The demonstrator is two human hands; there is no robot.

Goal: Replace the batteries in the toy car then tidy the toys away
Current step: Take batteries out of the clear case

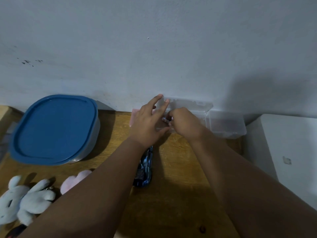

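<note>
Against the bare wall, on the wooden tabletop (180, 194), an open clear box (188, 104) gets steadied by the spread left hand (147, 124), so the right hand (184, 123) can pinch a battery (165, 119) out. Toy car (145, 170) waits underneath.

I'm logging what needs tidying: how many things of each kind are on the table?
Plush toys: 3, two pale blue, one pink
Toy car: 1
Blue-lidded tub: 1
Clear plastic boxes: 2, and
Total: 7

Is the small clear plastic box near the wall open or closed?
Open. The clear box has its lid raised against the wall, and both hands reach into it.
</note>
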